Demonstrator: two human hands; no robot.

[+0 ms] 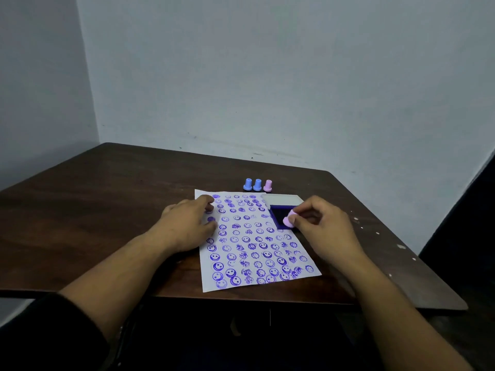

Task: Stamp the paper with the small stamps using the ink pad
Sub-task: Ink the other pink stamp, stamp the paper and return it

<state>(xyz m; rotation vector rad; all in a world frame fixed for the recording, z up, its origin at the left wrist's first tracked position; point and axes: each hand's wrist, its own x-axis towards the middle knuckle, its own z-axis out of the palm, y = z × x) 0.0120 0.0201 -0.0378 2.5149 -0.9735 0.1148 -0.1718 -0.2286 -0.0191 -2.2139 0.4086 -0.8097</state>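
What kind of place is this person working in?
Probably a plain room corner at home or in a small workspace: a worn dark wooden table pushed against bare pale walls, holding only stamped paper and stamps.

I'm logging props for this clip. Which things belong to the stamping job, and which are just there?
In use: paper, ink pad, pink stamp in right hand, left hand.
Spare: two blue stamps, another pink stamp, table.

Dark wooden desk (107, 210): left half bare. Three small plastic stamps (257, 185), two blue, one pink, stand near far edge; open blue ink pad (281, 210) occupies right-centre.
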